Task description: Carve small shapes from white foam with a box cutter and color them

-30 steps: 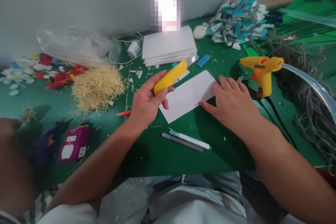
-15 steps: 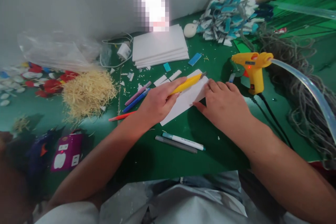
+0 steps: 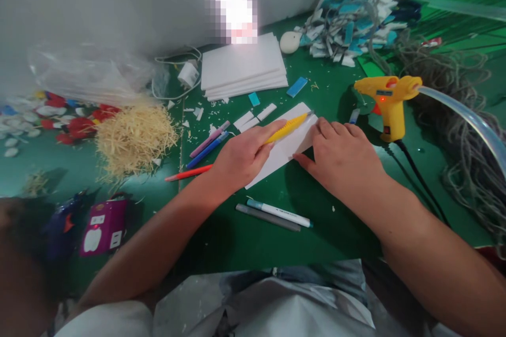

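Observation:
My left hand [image 3: 245,154] is closed round a yellow utility knife [image 3: 290,127], its blade pointing to the upper right. The blade tip is over the far right end of a white rectangular board [image 3: 282,154]; I cannot tell how deep it presses. At the board's right end my right hand [image 3: 342,150] grips it, fingers curled on the top and thumb at the near edge. Near my left wrist lie a pink pen [image 3: 209,139], a blue pen [image 3: 206,150] and a red pen [image 3: 188,172]. Small white strips [image 3: 245,120] lie beyond the board.
A yellow glue gun [image 3: 389,102] stands at right, its cord trailing forward. Grey yarn [image 3: 446,79] heaps behind it. White sheets [image 3: 243,66] are stacked at the back. Straw-like shreds [image 3: 136,139] and a purple box [image 3: 103,227] are left. Two markers [image 3: 276,214] lie in front.
My left hand has shifted slightly to the right with the knife, closer to my right hand. The view has moved a little; the board and my right hand keep nearly the same place.

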Demonstrator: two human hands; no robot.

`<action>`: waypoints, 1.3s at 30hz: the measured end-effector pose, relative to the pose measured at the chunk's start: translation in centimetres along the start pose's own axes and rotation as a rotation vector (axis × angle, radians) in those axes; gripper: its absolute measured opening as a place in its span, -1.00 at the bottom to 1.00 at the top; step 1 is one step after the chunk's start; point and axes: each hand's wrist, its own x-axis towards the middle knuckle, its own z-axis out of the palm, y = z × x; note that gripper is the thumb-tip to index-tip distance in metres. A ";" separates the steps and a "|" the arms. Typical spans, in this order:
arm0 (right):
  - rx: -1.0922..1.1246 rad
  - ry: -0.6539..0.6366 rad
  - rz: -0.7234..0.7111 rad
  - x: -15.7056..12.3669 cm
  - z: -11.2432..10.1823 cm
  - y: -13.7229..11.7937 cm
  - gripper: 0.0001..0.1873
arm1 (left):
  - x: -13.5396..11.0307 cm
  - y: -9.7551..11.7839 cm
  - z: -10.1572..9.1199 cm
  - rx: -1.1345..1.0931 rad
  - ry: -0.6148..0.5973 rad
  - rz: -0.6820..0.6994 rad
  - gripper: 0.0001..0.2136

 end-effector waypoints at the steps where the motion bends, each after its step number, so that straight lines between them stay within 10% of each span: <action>1: -0.003 0.021 -0.010 0.0 0.3 0.1 -0.33 | -0.1 0.0 0.0 0.006 -0.001 0.000 -0.56; 39: -0.065 0.015 -0.043 -0.6 -0.2 -0.4 -0.39 | 1.4 2.3 -0.3 0.159 -0.050 -0.015 -0.56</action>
